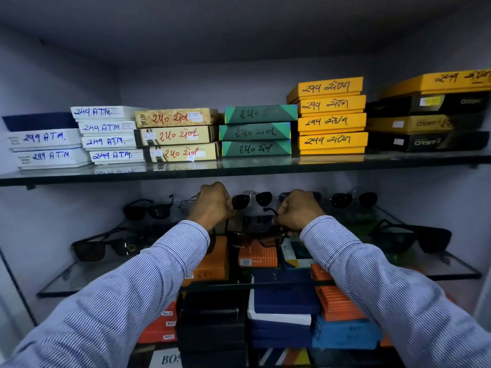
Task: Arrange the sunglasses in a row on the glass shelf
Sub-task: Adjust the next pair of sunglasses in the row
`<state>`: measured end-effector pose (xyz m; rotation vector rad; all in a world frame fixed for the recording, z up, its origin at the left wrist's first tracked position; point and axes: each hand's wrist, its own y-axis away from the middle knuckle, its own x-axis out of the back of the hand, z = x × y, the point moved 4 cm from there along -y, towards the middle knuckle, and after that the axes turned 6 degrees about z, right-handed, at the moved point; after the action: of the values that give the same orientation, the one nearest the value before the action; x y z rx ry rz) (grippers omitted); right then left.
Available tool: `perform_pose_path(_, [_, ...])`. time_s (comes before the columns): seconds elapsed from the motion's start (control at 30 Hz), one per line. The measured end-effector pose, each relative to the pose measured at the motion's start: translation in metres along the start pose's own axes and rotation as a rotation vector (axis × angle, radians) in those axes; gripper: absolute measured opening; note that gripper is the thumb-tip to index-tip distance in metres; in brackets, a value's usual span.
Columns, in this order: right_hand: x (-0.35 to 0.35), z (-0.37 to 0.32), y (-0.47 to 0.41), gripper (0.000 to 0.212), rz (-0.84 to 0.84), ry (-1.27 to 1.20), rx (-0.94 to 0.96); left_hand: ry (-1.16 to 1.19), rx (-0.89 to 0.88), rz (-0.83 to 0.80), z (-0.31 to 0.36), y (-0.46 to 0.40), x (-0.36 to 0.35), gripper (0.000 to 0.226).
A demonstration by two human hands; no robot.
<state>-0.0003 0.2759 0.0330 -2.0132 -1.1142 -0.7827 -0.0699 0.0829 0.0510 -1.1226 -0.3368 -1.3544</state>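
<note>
Btwn both hands' fingers (pixel 283 208): sunglasses (pixel 255 232)

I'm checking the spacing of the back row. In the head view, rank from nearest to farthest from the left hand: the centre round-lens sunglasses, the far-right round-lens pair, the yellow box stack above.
1. Centre round-lens sunglasses, just right of the left hand.
2. Far-right round-lens pair, past the right hand.
3. Yellow box stack, on the upper shelf, up and right.

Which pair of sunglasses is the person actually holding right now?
The black-framed sunglasses at the middle front of the lower glass shelf, gripped between the left hand and right hand. All other pairs rest untouched.
</note>
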Motion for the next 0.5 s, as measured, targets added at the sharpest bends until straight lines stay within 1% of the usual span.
perform_pose_path(0.1, [-0.004, -0.002, -0.004, 0.02, 0.014, 0.033, 0.019, -0.08, -0.013, -0.036, -0.006, -0.004, -0.009, 0.019])
perform_pose_path(0.23, [-0.009, -0.005, -0.006, 0.024, 0.039, 0.099, 0.05, -0.15, -0.022, -0.062, -0.011, -0.006, -0.013, 0.02])
perform_pose_path(0.37, [-0.015, -0.006, -0.004, 0.025, 0.028, 0.14, 0.071, -0.167, -0.032, -0.079, -0.015, -0.007, -0.016, 0.023])
perform_pose_path(0.5, [-0.016, -0.006, -0.002, 0.025, 0.002, 0.162, 0.072, -0.165, -0.049, -0.074, -0.017, -0.008, -0.018, 0.018])
